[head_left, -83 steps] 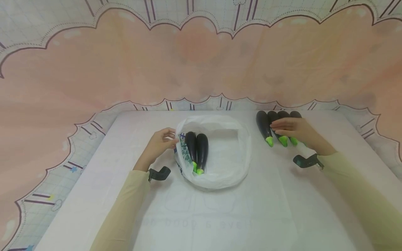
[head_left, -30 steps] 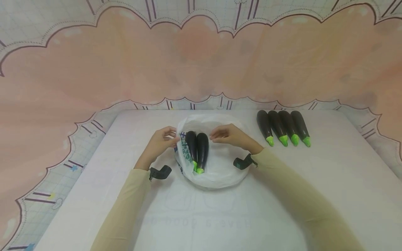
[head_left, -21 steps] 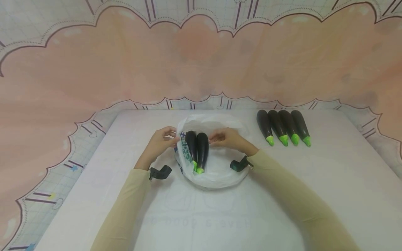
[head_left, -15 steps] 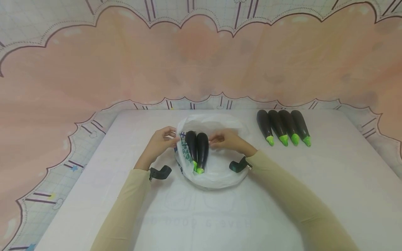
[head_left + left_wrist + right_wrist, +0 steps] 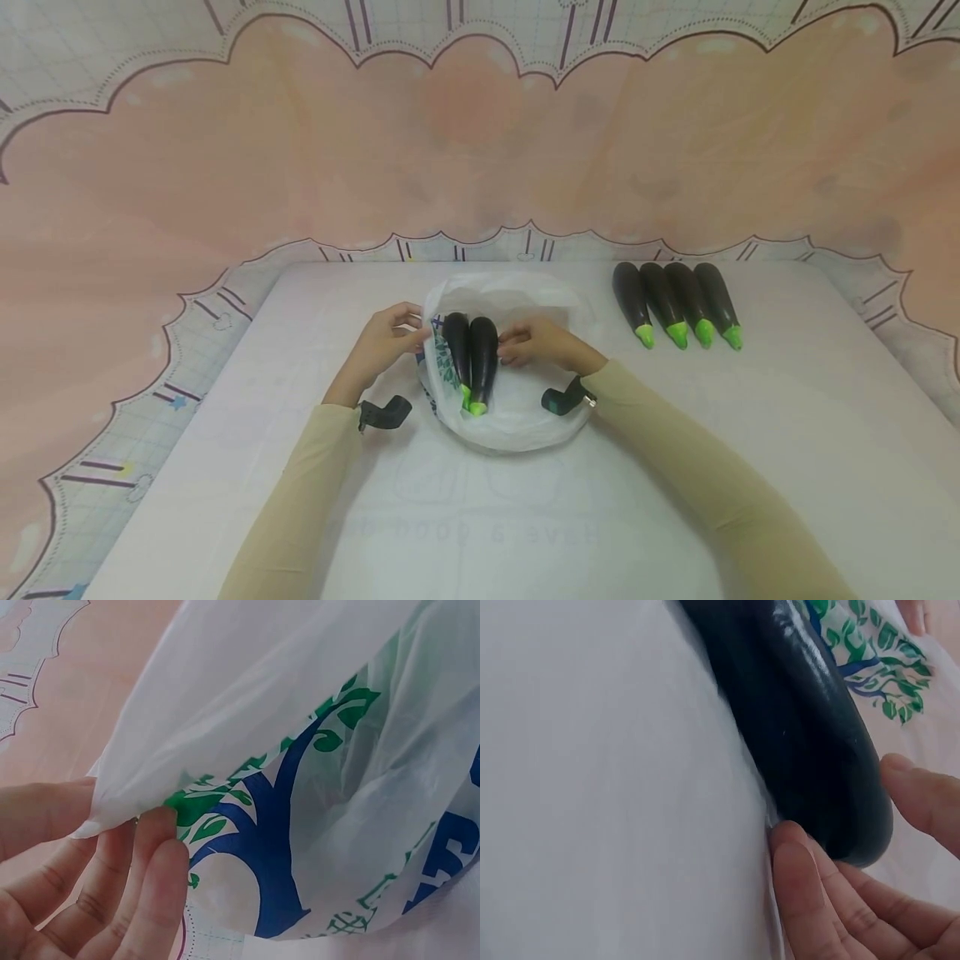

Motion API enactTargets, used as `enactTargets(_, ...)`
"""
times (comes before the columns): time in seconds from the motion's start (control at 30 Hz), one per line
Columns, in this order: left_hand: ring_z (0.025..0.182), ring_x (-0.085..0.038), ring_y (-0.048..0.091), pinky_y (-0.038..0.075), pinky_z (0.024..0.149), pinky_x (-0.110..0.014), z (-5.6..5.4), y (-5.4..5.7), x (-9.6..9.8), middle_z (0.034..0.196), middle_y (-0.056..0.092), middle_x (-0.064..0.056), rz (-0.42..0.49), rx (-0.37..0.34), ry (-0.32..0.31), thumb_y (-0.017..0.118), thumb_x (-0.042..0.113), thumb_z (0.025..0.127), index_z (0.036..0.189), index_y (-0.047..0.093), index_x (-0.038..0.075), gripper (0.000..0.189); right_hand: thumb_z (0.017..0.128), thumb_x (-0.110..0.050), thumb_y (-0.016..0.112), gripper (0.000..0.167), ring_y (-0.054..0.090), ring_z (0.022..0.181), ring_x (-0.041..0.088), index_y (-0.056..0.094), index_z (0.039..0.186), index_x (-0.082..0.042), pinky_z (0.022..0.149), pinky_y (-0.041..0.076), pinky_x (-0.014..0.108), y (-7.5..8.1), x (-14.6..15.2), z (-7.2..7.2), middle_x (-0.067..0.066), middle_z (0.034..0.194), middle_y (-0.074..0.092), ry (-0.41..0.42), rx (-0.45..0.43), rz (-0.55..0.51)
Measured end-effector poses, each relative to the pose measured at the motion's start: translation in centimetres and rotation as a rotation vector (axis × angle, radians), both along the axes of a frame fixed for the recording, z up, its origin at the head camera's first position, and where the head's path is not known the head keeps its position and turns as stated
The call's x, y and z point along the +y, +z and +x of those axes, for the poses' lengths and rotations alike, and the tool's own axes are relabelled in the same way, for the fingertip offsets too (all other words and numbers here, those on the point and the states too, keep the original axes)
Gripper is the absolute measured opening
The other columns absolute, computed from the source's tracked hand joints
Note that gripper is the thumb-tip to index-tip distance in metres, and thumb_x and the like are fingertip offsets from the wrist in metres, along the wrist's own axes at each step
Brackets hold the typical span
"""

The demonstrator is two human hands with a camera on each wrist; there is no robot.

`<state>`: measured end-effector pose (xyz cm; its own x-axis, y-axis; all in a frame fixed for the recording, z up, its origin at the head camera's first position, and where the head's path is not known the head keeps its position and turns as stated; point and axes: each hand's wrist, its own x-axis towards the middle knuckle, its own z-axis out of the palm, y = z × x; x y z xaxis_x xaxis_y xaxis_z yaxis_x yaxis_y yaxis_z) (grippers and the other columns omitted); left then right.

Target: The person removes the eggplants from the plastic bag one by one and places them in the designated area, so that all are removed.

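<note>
A white plastic bag [image 5: 536, 433] with a blue and green tree print sits open on the table. Two dark eggplants [image 5: 483, 362] with bright green stems lie side by side inside it, near its left wall. My left hand [image 5: 386, 337] pinches the bag's rim between thumb and fingers; the printed tree [image 5: 266, 855] shows beside it. Reaching into the bag, my right hand [image 5: 543, 342] is at the right-hand eggplant. In the right wrist view its thumb and fingers lie on either side of that eggplant's [image 5: 802, 727] thick end.
Several more eggplants [image 5: 678, 304] lie in a row at the table's back right. The white tabletop [image 5: 675, 467] surrounds the bag, and a patterned curtain [image 5: 480, 158] hangs behind.
My right hand has moved left from the row of eggplants into the bag, then slid slightly towards me along the right-hand eggplant. My left hand has kept its place at the rim.
</note>
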<state>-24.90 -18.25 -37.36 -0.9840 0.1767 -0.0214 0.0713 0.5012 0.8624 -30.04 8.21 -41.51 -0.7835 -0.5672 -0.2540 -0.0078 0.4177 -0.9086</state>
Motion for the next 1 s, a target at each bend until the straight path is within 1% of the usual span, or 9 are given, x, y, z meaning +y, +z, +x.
enactTargets(0.2,0.094,-0.026,0.067,0.058,0.082,-0.036,0.0,0.0,0.1,0.112,0.062,-0.02,0.002,0.0,-0.001,0.059,0.015,0.092,0.12,0.054,0.002,0.032,0.089,-0.007,0.062,0.043,0.068,0.095,0.023,0.05,0.125,0.013,0.086,0.057,0.032,-0.2,-0.1,0.1,0.029,0.116,0.062,-0.001,-0.023,-0.038)
enactTargets(0.33,0.095,-0.026,0.067,0.058,0.082,-0.037,0.1,0.0,0.2,0.112,0.062,-0.02,-0.005,0.004,-0.002,0.06,0.015,0.091,0.121,0.054,0.002,0.032,0.088,-0.007,0.063,0.043,0.068,0.093,0.02,0.051,0.125,0.011,0.086,0.057,0.032,-0.4,-0.3,0.1,0.028,0.118,0.061,0.005,-0.013,-0.051)
enactTargets(0.47,0.095,-0.026,0.067,0.058,0.084,-0.038,0.1,0.0,0.2,0.112,0.061,-0.02,-0.004,0.011,-0.007,0.06,0.015,0.091,0.121,0.053,0.002,0.033,0.087,-0.005,0.064,0.045,0.067,0.093,0.017,0.05,0.127,0.008,0.087,0.056,0.032,-0.6,-0.4,0.2,0.027,0.12,0.06,0.018,-0.018,-0.098)
enactTargets(0.53,0.094,-0.026,0.067,0.057,0.084,-0.038,0.1,0.0,0.2,0.112,0.061,-0.021,0.001,0.014,-0.01,0.06,0.015,0.092,0.121,0.053,0.001,0.033,0.087,-0.003,0.063,0.046,0.067,0.095,0.018,0.049,0.129,0.007,0.088,0.056,0.032,-0.6,-0.5,0.2,0.027,0.122,0.059,0.023,-0.032,-0.13)
enactTargets(0.6,0.093,-0.026,0.067,0.058,0.083,-0.038,0.1,0.0,0.2,0.111,0.061,-0.021,0.006,0.014,-0.012,0.06,0.015,0.092,0.121,0.054,0.002,0.033,0.087,-0.002,0.063,0.048,0.067,0.099,0.022,0.047,0.131,0.007,0.089,0.055,0.032,-0.6,-0.6,0.2,0.028,0.124,0.058,0.031,-0.039,-0.15)
enactTargets(0.67,0.092,-0.025,0.067,0.058,0.083,-0.037,0.1,0.1,0.2,0.111,0.061,-0.021,0.009,0.014,-0.013,0.06,0.015,0.092,0.121,0.054,0.001,0.033,0.087,-0.002,0.062,0.048,0.066,0.102,0.025,0.046,0.131,0.007,0.09,0.055,0.032,-0.5,-0.8,0.3,0.029,0.124,0.057,0.028,-0.047,-0.156)
enactTargets(0.77,0.092,-0.024,0.067,0.058,0.083,-0.037,0.0,0.1,0.2,0.111,0.061,-0.021,0.009,0.013,-0.014,0.06,0.016,0.092,0.121,0.053,0.001,0.033,0.088,-0.004,0.062,0.046,0.066,0.104,0.027,0.048,0.13,0.007,0.089,0.055,0.032,-0.4,-1.0,0.4,0.027,0.123,0.059,0.007,-0.057,-0.14)
enactTargets(1.0,0.092,-0.025,0.067,0.058,0.083,-0.038,0.0,0.2,0.2,0.111,0.062,-0.021,0.002,0.016,-0.014,0.06,0.016,0.092,0.121,0.054,0.002,0.034,0.089,-0.005,0.061,0.042,0.065,0.105,0.024,0.051,0.127,0.007,0.091,0.054,0.031,-0.4,-1.4,0.5,0.026,0.124,0.059,-0.026,-0.111,-0.152)
